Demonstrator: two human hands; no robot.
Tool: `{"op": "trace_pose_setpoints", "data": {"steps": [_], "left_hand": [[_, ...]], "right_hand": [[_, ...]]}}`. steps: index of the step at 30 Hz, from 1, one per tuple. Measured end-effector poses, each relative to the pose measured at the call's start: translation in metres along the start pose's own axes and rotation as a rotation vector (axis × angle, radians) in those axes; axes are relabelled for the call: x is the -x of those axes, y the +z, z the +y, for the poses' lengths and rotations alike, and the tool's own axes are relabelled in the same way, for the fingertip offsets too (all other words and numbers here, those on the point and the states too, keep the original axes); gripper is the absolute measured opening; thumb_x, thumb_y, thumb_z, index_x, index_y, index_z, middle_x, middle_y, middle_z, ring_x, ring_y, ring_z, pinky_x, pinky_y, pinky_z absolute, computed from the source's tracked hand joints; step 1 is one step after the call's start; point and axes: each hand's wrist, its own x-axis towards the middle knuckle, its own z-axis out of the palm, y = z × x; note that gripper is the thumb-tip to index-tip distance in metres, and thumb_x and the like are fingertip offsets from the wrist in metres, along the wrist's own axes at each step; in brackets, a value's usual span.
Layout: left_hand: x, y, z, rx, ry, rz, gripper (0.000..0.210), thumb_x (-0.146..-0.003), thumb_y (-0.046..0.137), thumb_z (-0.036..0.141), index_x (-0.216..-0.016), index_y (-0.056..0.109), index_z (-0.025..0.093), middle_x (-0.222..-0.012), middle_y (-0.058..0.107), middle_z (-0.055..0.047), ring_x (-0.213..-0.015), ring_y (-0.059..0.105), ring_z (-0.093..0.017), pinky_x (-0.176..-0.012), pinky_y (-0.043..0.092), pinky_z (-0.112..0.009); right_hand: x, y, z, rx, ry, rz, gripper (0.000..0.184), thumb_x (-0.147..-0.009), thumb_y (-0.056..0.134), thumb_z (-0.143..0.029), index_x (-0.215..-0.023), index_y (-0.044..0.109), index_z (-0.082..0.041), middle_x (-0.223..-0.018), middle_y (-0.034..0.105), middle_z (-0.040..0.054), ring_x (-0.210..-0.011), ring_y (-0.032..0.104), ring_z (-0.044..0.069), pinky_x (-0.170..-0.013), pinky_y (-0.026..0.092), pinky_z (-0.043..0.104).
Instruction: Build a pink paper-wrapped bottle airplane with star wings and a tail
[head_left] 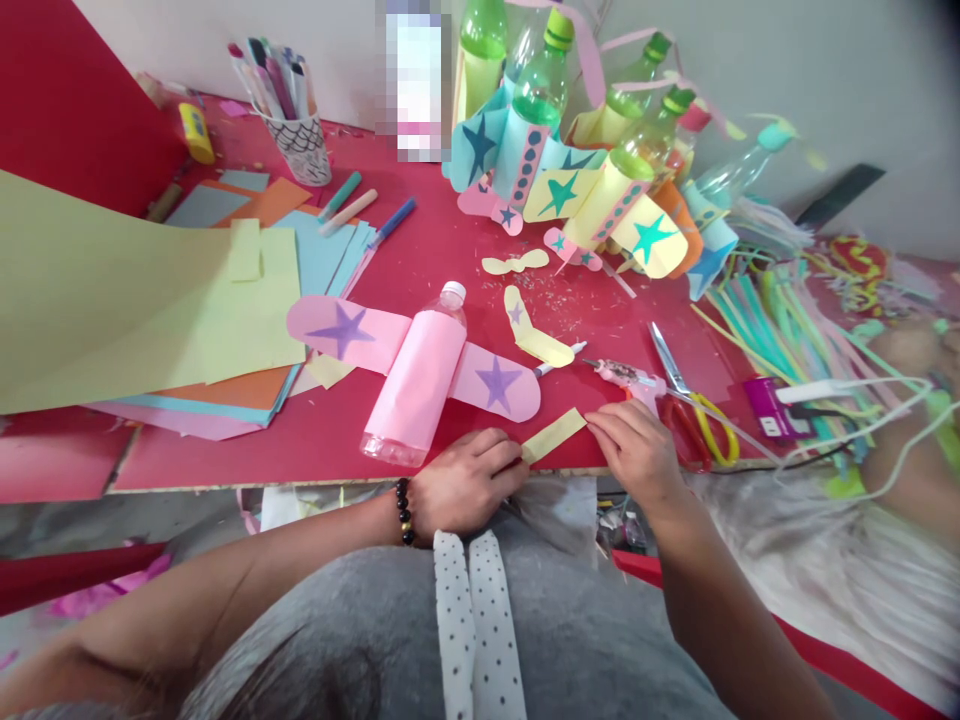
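Through the head camera I see a patterned cup [304, 152] of pens [279, 85] toward the back of the red tabletop [450, 235], markers [394, 220] lying by a pile of coloured paper [165, 300], and star-decorated, winged bottles [544, 150] grouped near the wall [885, 80]. To the right I make out scissors [670, 358], a purple box [766, 408] and a heap of pastel strips [776, 320]

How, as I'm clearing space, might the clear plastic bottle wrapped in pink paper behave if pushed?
The pink-wrapped bottle probably feels light: no liquid shows through its clear base. Lying down, it may resist rolling, its pink paper wings spread to either side. Those thin wings would likely bend.
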Motion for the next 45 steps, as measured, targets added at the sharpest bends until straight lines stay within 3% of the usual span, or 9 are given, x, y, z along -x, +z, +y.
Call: {"op": "trace_pose_setpoints", "data": {"steps": [11,27,34,45], "left_hand": [[0.0,-0.001,0.0,0.024,-0.014,-0.025,0.026,-0.096,0.046,0.016,-0.117,0.061,0.013,-0.114,0.061,-0.01,-0.108,0.051,-0.024,-0.093,0.051,-0.038],[-0.001,-0.002,0.0,0.07,-0.022,-0.006,0.027,-0.095,0.046,0.013,-0.117,0.061,0.014,-0.114,0.062,-0.011,-0.109,0.051,-0.024,-0.094,0.051,-0.038],[-0.001,-0.015,0.004,0.229,-0.089,0.11,0.016,-0.094,0.049,0.014,-0.103,0.063,0.013,-0.1,0.064,-0.01,-0.092,0.055,-0.019,-0.083,0.052,-0.032],[-0.009,-0.046,0.02,0.313,-0.124,0.36,0.006,-0.092,0.056,0.014,-0.096,0.058,0.016,-0.087,0.063,-0.006,-0.081,0.057,-0.015,-0.073,0.052,-0.029]], "right_hand": [[0.002,0.002,0.005,-0.048,-0.036,-0.012,0.017,-0.089,0.057,-0.009,-0.102,0.066,-0.016,-0.092,0.067,0.0103,-0.086,0.059,0.022,-0.08,0.052,0.039],[-0.002,-0.003,-0.001,-0.127,0.053,-0.034,0.013,-0.088,0.052,-0.012,-0.092,0.06,-0.021,-0.088,0.065,0.0083,-0.085,0.06,0.022,-0.08,0.051,0.039],[-0.009,-0.029,-0.013,-0.219,0.082,0.01,0.019,-0.079,0.056,-0.004,-0.085,0.055,-0.021,-0.085,0.062,0.0052,-0.081,0.06,0.02,-0.072,0.05,0.032],[-0.027,-0.067,-0.024,-0.296,0.134,-0.258,0.014,-0.08,0.053,-0.009,-0.074,0.053,-0.021,-0.069,0.055,-0.0012,-0.06,0.051,0.012,-0.058,0.041,0.025]]}}
